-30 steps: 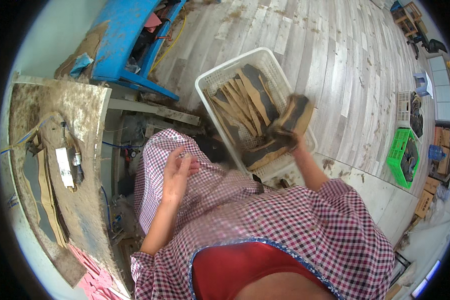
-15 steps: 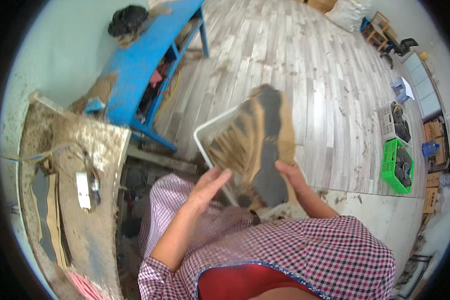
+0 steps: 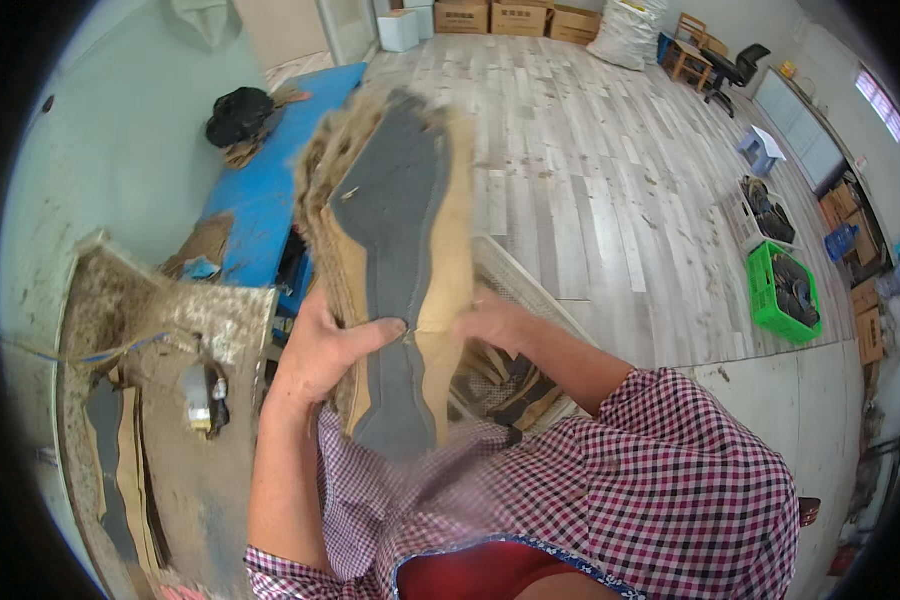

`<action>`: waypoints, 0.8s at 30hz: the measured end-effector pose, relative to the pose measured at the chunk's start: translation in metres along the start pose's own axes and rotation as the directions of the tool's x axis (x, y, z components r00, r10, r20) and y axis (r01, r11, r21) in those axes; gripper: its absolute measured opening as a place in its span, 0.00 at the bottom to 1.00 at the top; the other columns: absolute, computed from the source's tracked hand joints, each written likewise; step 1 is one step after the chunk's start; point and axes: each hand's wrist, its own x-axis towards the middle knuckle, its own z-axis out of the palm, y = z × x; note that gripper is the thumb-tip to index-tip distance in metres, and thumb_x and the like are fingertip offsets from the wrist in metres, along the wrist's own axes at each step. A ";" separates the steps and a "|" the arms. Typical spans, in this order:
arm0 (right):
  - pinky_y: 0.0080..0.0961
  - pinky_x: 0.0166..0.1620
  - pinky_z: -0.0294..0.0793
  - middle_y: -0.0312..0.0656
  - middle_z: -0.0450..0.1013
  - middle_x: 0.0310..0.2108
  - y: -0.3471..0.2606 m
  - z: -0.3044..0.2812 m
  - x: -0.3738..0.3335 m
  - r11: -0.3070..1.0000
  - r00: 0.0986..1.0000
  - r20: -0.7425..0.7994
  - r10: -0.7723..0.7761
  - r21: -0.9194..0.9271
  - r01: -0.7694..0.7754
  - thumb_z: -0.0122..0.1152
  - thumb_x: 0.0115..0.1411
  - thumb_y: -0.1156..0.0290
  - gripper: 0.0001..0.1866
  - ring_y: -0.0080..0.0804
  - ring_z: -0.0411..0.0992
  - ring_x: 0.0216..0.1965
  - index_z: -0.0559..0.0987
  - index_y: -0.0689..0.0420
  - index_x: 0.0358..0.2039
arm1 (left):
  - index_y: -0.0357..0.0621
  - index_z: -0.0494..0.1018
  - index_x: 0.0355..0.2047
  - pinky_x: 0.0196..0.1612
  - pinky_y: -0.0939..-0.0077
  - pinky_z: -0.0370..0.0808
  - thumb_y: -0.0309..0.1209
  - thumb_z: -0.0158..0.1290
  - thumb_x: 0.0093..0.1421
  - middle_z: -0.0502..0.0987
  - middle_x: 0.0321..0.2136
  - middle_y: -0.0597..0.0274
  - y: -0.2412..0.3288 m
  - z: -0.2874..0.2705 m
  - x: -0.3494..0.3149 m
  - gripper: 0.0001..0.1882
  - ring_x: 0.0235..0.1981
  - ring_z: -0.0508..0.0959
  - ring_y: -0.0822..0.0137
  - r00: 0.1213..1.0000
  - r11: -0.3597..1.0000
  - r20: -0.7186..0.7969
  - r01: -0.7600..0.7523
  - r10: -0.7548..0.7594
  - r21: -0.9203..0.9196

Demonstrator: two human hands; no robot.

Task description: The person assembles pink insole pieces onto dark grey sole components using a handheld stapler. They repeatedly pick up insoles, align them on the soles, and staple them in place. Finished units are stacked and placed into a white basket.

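In front of my chest I hold upright a thick stack of long wavy-edged pieces (image 3: pixel 400 250), tan with a dark grey band down the front one; their left edges look frayed. My left hand (image 3: pixel 320 350) is closed round the stack's left side, its thumb lying across the grey band. At the right edge of the stack is my right hand (image 3: pixel 495 322), gripping it, its fingertips partly hidden. Behind and below the stack stands a white mesh basket (image 3: pixel 535 285) with more tan and dark pieces (image 3: pixel 510 385) inside.
At my left is a dusty worktable (image 3: pixel 185 490) bearing similar pieces (image 3: pixel 120 470) and a small white-and-grey device (image 3: pixel 198 395) with a cable. Beyond it stands a blue bench (image 3: pixel 315 100) with a black bundle (image 3: pixel 240 118). To the right sits a green crate (image 3: pixel 782 300) of dark items.
The stack has come up out of the white basket and moved left, toward the worktable. Both hands moved with it, and the head view has tilted up.
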 end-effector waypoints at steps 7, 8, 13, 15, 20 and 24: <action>0.31 0.53 0.72 0.44 0.73 0.51 0.004 0.027 0.003 0.965 0.964 0.060 -0.260 0.054 0.257 0.61 0.55 0.77 0.24 0.34 0.73 0.50 0.72 0.64 0.54 | 0.26 0.50 0.65 0.60 0.68 0.66 0.34 0.65 0.46 0.71 0.53 0.35 0.025 0.004 -0.045 0.51 0.55 0.71 0.51 0.978 0.812 -0.159 -0.016 0.133 0.583; 0.31 0.54 0.71 0.43 0.72 0.52 0.007 0.036 0.005 0.967 0.965 0.104 -0.239 0.111 0.228 0.64 0.55 0.73 0.27 0.34 0.71 0.52 0.71 0.63 0.55 | 0.25 0.47 0.65 0.61 0.67 0.65 0.36 0.66 0.47 0.69 0.54 0.31 0.032 -0.001 -0.056 0.53 0.57 0.70 0.50 0.985 0.823 -0.129 -0.019 0.112 0.568; 0.30 0.56 0.66 0.39 0.71 0.51 0.007 0.085 0.014 0.954 0.919 0.259 -0.299 0.113 0.279 0.73 0.51 0.63 0.35 0.30 0.68 0.54 0.70 0.62 0.56 | 0.21 0.48 0.64 0.62 0.69 0.64 0.40 0.66 0.48 0.67 0.56 0.28 0.046 -0.029 -0.113 0.54 0.59 0.69 0.49 0.976 0.881 -0.204 0.026 0.081 0.473; 0.29 0.56 0.66 0.38 0.72 0.49 -0.011 0.105 0.023 0.985 0.914 0.382 -0.135 -0.047 0.166 0.73 0.51 0.65 0.34 0.30 0.69 0.52 0.70 0.62 0.56 | 0.19 0.50 0.64 0.61 0.69 0.66 0.39 0.67 0.47 0.68 0.55 0.29 0.058 -0.053 -0.136 0.54 0.57 0.71 0.50 0.957 0.849 -0.269 0.053 0.107 0.526; 0.19 0.42 0.72 0.35 0.77 0.36 -0.004 0.142 0.019 0.868 0.837 0.541 -0.083 -0.373 0.327 0.65 0.56 0.75 0.11 0.20 0.73 0.37 0.80 0.62 0.40 | 0.28 0.64 0.58 0.54 0.72 0.71 0.34 0.67 0.48 0.76 0.49 0.47 0.090 -0.115 -0.208 0.40 0.49 0.76 0.60 0.917 0.914 -0.370 0.272 -0.151 0.300; 0.15 0.33 0.69 0.34 0.76 0.28 0.025 0.154 0.006 0.968 0.978 0.205 -0.037 -0.237 0.087 0.60 0.62 0.75 0.06 0.18 0.70 0.29 0.82 0.63 0.36 | 0.30 0.69 0.53 0.49 0.74 0.75 0.31 0.67 0.49 0.79 0.44 0.54 0.105 -0.189 -0.253 0.33 0.43 0.78 0.67 0.934 0.937 -0.239 0.308 -0.264 0.167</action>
